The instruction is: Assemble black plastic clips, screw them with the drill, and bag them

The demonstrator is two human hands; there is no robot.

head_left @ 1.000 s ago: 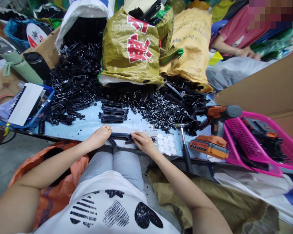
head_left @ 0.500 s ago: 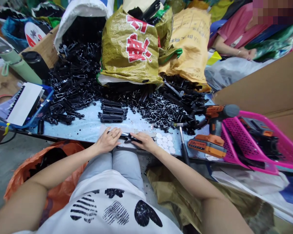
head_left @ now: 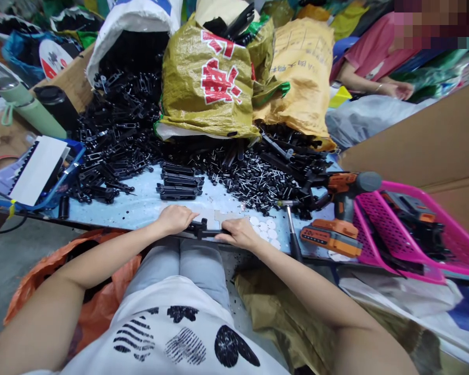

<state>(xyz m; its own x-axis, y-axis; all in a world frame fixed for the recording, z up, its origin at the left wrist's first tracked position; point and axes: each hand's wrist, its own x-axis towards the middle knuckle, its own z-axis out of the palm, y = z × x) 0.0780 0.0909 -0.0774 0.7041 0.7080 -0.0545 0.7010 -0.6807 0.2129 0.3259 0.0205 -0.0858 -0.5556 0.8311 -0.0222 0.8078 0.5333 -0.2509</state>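
At the table's front edge, above the lap, a long black plastic part [head_left: 206, 232] spans between both hands. My left hand [head_left: 175, 219] is closed on its left end, thumb pointing right. My right hand [head_left: 236, 232] wraps the other end with curled fingers. A short piece sticks up near the part's middle. Just beyond the hands lies a row of several similar black parts [head_left: 180, 183]. Right of my right hand are white round discs [head_left: 263, 229] and a hammer [head_left: 292, 229] with a dark handle.
A heap of black clips [head_left: 117, 140] lies at left and a pile of pins [head_left: 258, 179] in the middle, before a yellow-green sack [head_left: 207, 78]. At right are an orange cordless drill [head_left: 338, 208] and a pink basket [head_left: 422, 229]. Another person's hands [head_left: 398, 89] show beyond.
Both hands have closed more firmly around the black part and turned it, so a piece now stands up from it. My right hand has shifted slightly right.
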